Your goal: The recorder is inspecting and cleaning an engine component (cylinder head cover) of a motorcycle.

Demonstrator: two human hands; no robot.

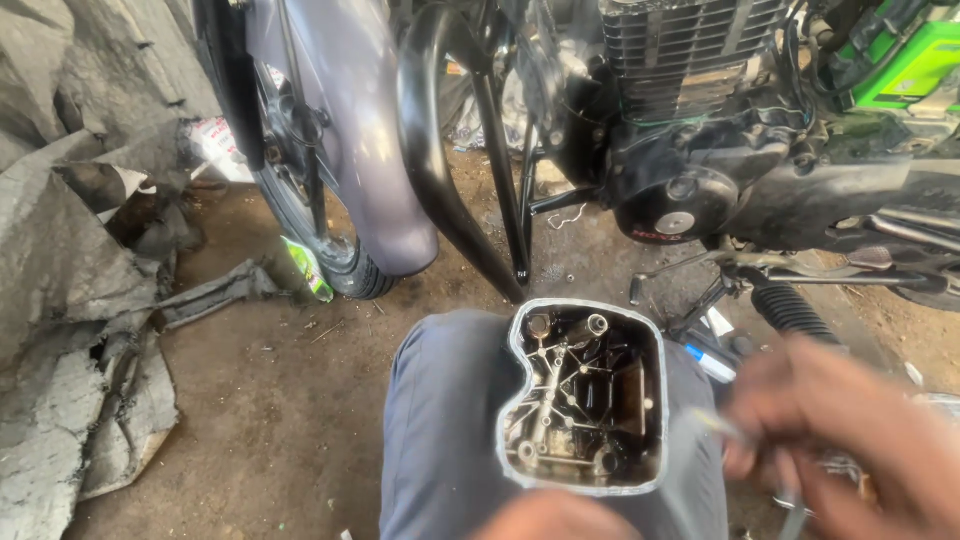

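Hands (850, 440): two, blurred; cover (585, 395): one.

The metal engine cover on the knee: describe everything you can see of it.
The engine cover is a cast grey-metal part with a rounded, irregular outline and a bright machined rim. It lies open side up, showing dark, oily ribs, bosses and bolt holes inside. It rests on the person's blue-trousered knee. The left hand touches its near edge; the blurred right hand hovers just to its right, and whether it holds something is unclear.
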